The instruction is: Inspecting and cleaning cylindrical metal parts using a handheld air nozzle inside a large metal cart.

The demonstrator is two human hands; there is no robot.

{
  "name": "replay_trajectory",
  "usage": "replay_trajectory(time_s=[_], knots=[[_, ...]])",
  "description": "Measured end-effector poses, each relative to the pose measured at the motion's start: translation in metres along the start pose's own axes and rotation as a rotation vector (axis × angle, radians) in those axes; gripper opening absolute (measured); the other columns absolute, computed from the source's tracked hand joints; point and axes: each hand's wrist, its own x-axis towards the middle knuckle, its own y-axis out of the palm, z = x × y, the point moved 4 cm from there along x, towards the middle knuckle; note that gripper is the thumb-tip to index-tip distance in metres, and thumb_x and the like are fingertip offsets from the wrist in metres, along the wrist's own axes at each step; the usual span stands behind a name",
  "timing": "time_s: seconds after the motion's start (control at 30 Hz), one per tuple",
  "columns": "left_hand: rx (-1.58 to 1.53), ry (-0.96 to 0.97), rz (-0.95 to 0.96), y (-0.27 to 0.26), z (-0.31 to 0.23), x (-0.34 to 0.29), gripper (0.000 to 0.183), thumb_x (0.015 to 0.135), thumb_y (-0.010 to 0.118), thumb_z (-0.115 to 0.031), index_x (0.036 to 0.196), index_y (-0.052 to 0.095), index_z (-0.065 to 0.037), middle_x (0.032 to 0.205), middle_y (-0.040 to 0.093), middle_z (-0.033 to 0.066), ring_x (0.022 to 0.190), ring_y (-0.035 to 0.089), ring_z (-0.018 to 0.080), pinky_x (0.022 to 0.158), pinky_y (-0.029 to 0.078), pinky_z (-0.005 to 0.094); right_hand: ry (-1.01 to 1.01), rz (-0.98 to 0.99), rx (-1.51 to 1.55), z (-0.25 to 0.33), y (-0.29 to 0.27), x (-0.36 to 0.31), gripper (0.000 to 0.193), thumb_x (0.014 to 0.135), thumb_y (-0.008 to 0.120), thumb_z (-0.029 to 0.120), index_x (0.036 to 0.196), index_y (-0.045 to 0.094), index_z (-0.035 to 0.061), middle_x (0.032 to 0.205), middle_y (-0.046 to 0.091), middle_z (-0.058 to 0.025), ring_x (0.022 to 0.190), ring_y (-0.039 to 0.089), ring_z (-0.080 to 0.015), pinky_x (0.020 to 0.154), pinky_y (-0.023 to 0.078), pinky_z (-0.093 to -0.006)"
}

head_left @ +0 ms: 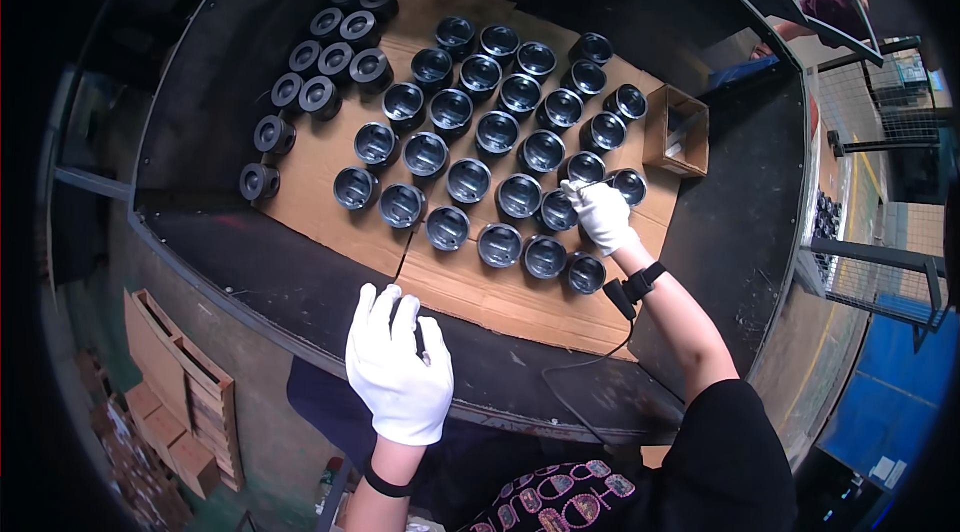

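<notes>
Dark metal engine pistons (469, 180) stand in slanting rows on a sheet of brown cardboard (470, 294), their hollow ends facing up. My right hand (603, 216), in a white glove, reaches over the right side of the rows. Its fingers are closed at the rim of a piston (585, 168); what they hold, if anything, is hidden. Near the front edge of the black table, my white-gloved left hand (400, 362) hovers with its fingers apart and nothing in them. Further pistons (318, 95) stand with flat, ringed tops upward along the left side.
An open cardboard box (676, 132) holding small pale items stands right of the rows. Dark walls (700, 2) border the table at the back and right. A black cable (560, 387) runs from my right wrist over the front edge. Another person's arm (795, 30) shows beyond the back right corner.
</notes>
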Motion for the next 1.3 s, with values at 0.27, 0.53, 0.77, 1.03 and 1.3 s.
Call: replay_trajectory(time_s=[0.27,0.53,0.77,1.03,1.3], knots=[[0.014,0.014,0.043,-0.001,-0.002,0.0,0.022,0.085,0.067,-0.005,0.106,0.067,0.002,0.116,0.065,0.018,0.118,0.059,0.0423,0.096,0.05,0.0494,0.269,-0.322,-0.01,-0.055,-0.04,0.005,0.026,0.101,0.059,0.034,0.098,0.074,0.0127,0.081,0.071,-0.0125,0.077,0.069,-0.0328,0.067,0.054,-0.0404],[0.052,0.04,0.066,-0.002,-0.007,0.002,0.019,0.085,0.066,-0.002,0.103,0.067,0.003,0.115,0.066,0.0188,0.116,0.061,0.0432,0.093,0.051,0.0487,0.13,-0.382,0.008,-0.062,-0.033,-0.006,0.035,0.101,0.055,0.042,0.086,0.072,0.0154,0.071,0.068,-0.0116,0.061,0.066,-0.0337,0.057,0.053,-0.0435],[0.03,0.024,0.075,-0.001,-0.008,0.003,0.018,0.086,0.065,-0.002,0.102,0.067,0.003,0.115,0.066,0.0184,0.117,0.06,0.0427,0.095,0.05,0.0483,0.192,-0.406,-0.066,-0.073,-0.025,0.007,0.031,0.098,0.063,0.034,0.08,0.07,0.0104,0.07,0.066,-0.0138,0.064,0.065,-0.0328,0.059,0.052,-0.042],[0.024,0.02,0.102,0.001,-0.007,0.006,0.018,0.084,0.065,-0.001,0.101,0.067,0.005,0.111,0.067,0.0206,0.114,0.061,0.0453,0.093,0.051,0.0494,0.243,-0.259,-0.129,-0.065,-0.008,0.04,0.035,0.1,0.058,0.04,0.084,0.072,0.0122,0.076,0.069,-0.016,0.069,0.068,-0.0347,0.062,0.053,-0.0441],[0.003,-0.015,0.127,-0.001,-0.01,0.007,0.016,0.086,0.062,-0.001,0.1,0.068,0.005,0.112,0.066,0.0191,0.117,0.06,0.0442,0.095,0.049,0.0481,0.284,-0.258,-0.193,-0.125,-0.037,0.043,0.034,0.099,0.054,0.016,0.132,0.063,0.0137,0.126,0.068,-0.007,0.109,0.067,-0.023,0.082,0.056,-0.0332]])
